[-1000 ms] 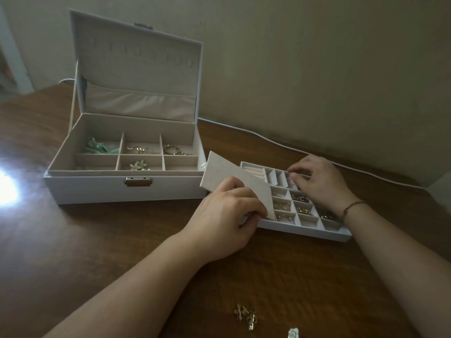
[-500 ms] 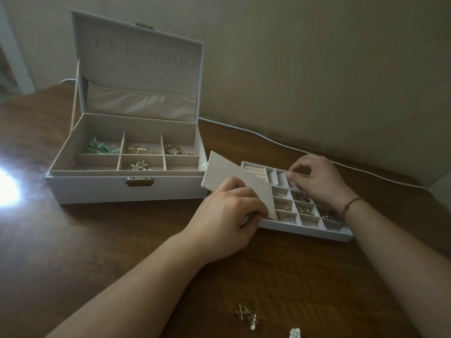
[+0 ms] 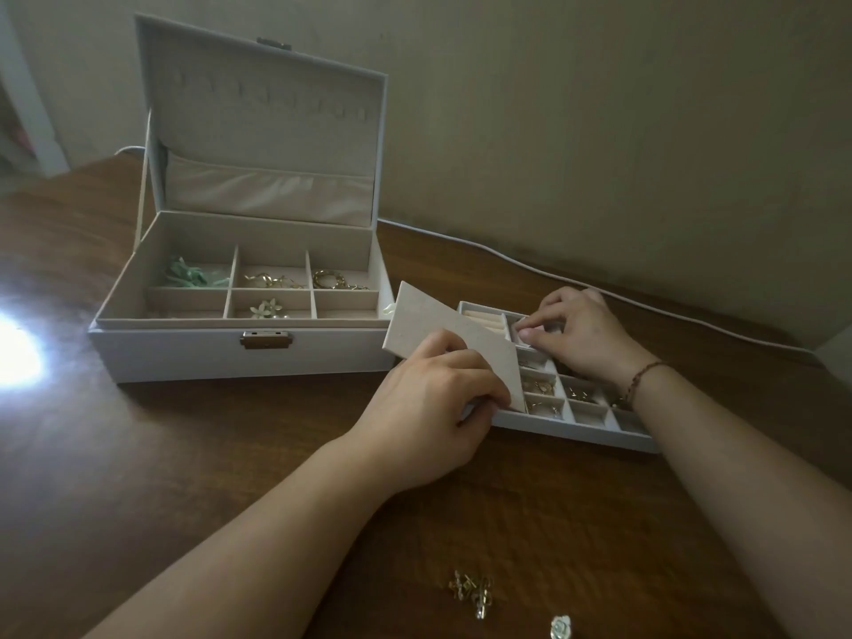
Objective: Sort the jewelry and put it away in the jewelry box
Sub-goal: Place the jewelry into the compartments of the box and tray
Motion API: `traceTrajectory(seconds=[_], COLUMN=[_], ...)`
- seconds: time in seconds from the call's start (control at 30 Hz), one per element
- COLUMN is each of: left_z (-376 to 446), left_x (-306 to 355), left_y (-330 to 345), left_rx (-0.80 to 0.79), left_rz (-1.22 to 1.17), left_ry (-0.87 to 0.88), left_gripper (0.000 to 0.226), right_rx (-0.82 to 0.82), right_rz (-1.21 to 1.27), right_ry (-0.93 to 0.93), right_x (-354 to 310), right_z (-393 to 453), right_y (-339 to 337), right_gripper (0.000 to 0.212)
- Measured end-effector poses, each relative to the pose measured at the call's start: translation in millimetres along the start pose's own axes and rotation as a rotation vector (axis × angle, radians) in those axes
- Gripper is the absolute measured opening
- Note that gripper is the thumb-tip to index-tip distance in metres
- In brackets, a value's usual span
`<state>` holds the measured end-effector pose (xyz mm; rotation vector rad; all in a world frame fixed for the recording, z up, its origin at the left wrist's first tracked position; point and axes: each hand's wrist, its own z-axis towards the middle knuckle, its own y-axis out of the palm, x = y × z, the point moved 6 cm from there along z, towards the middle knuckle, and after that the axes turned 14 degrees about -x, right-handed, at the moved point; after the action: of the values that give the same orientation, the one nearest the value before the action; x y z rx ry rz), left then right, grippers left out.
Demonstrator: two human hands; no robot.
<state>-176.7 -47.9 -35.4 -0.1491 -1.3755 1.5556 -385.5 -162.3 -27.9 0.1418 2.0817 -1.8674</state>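
While the jewelry box (image 3: 239, 325) stands open at the back left of the counter (image 3: 184, 454), its lid upright, the divided tray (image 3: 585, 415) lies just to its right, close to but apart from the box's right front corner. Gold pieces sit in several of the tray's small cells, and the box's compartments hold a green piece, gold rings and a small flower. Over the tray's left part the left hand (image 3: 428, 403) grips a flat beige card (image 3: 442, 329), tilted up so that it hides the cells beneath. At the tray's far cells the right hand (image 3: 581, 336) has thumb and forefinger pinched together; whether they hold something is too small to tell. A beaded bracelet (image 3: 643, 378) circles that wrist. Near the front edge, between the forearms, lie loose gold earrings (image 3: 472, 590) and a pale rose-shaped piece (image 3: 560, 627), well apart from the tray. Open wood stretches left of the arms. Behind the tray a white cable (image 3: 599, 292) runs along the wall (image 3: 599, 131).
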Motion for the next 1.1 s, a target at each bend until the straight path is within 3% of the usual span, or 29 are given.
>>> traceTrajectory(seconds=[0.13,0.27,0.33,0.5,0.63,0.7,0.77,0.9,1.0,1.1], left_z=[0,2,2,2,1,0,-2,-5,-6,-5], left_x=[-1,-4,-4,-1,1,1,1,2,1,0], left_y=[1,3,3,1,0,0,-1,-2,-3,-3], left_rx=[-0.015,-0.026,-0.024,-0.009,0.002,0.004,0.01,0.011,0.009,0.001], left_rz=[0.018,0.03,0.032,0.046,0.054,0.054,0.055,0.035,0.033,0.026], left_ry=[0.004,-0.003,0.002,-0.005,-0.025,-0.047,-0.054,-0.053,-0.056,-0.051], left_gripper=[0.018,0.02,0.019,0.018,0.016,0.015,0.016,0.015,0.016,0.016], right_rx=[-0.079,0.109,0.107,-0.131,-0.398,-0.431,-0.355,-0.295,-0.316,-0.178], right_rz=[-0.066,0.041,0.061,0.06,-0.013,-0.15,-0.222,-0.167,-0.162,0.03], right_ry=[-0.005,-0.06,-0.091,-0.212,-0.197,-0.234,-0.303,-0.336,-0.296,-0.249], right_x=[-9,-15,-17,-43,-70,-85,-97,-99,-89,-75], right_z=[-5,-46,-82,-183,-233,-243,-247,-241,-224,-185], right_y=[-3,-29,-35,-21,20,42,55,56,45,13], right_gripper=[0.019,0.025,0.022,0.029,0.061,0.072,0.063,0.024,0.023,0.026])
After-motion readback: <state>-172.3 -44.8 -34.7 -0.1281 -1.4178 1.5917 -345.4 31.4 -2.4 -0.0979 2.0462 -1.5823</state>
